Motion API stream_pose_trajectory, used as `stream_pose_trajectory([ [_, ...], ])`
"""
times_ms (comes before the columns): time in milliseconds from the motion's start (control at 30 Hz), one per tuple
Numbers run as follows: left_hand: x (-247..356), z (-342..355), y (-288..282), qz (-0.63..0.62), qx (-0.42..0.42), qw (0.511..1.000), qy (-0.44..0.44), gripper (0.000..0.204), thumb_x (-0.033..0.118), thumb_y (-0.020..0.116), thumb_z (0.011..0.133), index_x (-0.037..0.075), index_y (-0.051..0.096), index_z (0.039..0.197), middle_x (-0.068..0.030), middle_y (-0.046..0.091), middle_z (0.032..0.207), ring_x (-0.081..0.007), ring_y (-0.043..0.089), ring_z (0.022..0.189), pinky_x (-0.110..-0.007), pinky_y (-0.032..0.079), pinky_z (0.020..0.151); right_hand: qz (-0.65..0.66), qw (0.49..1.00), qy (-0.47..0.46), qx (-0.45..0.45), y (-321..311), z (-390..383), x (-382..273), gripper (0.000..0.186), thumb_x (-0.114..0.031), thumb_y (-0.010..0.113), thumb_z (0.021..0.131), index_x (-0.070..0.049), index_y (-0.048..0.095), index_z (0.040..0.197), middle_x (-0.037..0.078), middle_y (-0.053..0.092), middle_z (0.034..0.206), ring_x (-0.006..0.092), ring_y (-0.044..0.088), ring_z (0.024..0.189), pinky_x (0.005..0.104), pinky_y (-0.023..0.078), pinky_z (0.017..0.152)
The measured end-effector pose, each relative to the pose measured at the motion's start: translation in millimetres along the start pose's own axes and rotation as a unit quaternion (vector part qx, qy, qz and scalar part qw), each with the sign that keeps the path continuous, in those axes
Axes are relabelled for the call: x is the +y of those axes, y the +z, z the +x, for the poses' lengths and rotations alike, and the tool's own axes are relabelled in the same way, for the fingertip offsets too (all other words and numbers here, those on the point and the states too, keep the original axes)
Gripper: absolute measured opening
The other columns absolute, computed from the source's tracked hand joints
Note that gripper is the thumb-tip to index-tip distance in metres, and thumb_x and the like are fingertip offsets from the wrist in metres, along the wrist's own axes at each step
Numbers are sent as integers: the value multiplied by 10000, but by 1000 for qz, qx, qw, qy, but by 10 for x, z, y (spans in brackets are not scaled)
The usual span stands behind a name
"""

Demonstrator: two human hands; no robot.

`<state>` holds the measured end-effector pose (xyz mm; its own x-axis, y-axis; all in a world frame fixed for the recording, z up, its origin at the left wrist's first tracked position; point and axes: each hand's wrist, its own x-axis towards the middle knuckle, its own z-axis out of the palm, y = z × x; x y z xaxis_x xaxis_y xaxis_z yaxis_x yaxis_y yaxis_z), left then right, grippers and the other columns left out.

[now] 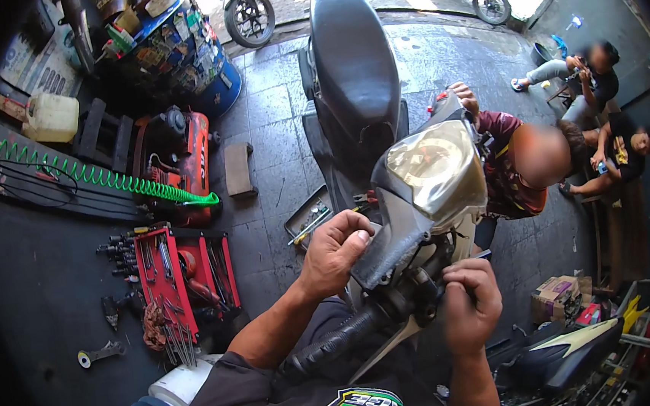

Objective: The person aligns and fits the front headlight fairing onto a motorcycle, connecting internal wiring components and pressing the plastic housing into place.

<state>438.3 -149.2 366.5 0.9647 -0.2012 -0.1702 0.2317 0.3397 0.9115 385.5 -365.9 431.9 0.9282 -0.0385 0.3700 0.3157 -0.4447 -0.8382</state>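
In front of me is a scooter's handlebar, its grey cover (397, 231) and clear-lensed gauge (432, 162) tilted up off the bar. My left hand (333, 256) is closed, thumb against fingers, at the cover's left edge. My right hand (472, 302) is curled beside the bar's bare middle; a short metal tip (483, 254) shows just past its fingers, and what they hold is mostly hidden. The black rubber grip (336, 345) points toward me, below my left forearm. On the far side, a co-worker's hand (464, 100) touches the cover near a red switch.
Beyond the handlebar stretches the black seat (352, 56). A tool tray (314, 215) lies on the floor beside it. At left stand a red tool box (166, 273), a red compressor (197, 148) and a green coiled hose (109, 170). Two people sit at right, near a cardboard box (558, 298).
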Motion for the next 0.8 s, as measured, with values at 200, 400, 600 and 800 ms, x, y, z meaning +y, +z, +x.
stream_pose_trajectory([
  [200, 26, 20, -6, -39, -25, 998, -30, 144, 144, 593, 978, 15, 604, 1041, 24, 603, 944, -37, 512, 845, -207, 425, 781, -169, 921, -76, -344, -188, 493, -567, 286, -135, 789, 751, -98, 723, 1026, 50, 604, 878, 228, 578, 811, 365, 433, 686],
  [400, 15, 21, -32, -79, -33, 995, -45, 139, 141, 583, 990, 18, 595, 1052, 23, 594, 923, -24, 517, 806, -200, 438, 734, -253, 836, -24, -487, 74, 825, -632, 203, -227, 733, 818, -59, 685, 921, 115, 612, 845, 319, 607, 797, 407, 474, 709],
  [600, -3, 57, -50, -95, -39, 994, -36, 114, 83, 536, 997, -2, 590, 1051, 12, 592, 886, -26, 531, 772, -212, 454, 679, -259, 804, -75, -529, 230, 951, -748, 174, -206, 673, 850, -35, 667, 881, 176, 643, 827, 370, 628, 837, 485, 484, 799],
  [800, -31, 45, -94, -93, -40, 994, -32, 114, 76, 538, 991, -10, 595, 1040, 11, 593, 869, -27, 531, 765, -215, 450, 677, -245, 772, 11, -586, 343, 955, -601, 187, -191, 677, 834, -10, 692, 881, 225, 669, 876, 424, 616, 889, 499, 469, 848],
])
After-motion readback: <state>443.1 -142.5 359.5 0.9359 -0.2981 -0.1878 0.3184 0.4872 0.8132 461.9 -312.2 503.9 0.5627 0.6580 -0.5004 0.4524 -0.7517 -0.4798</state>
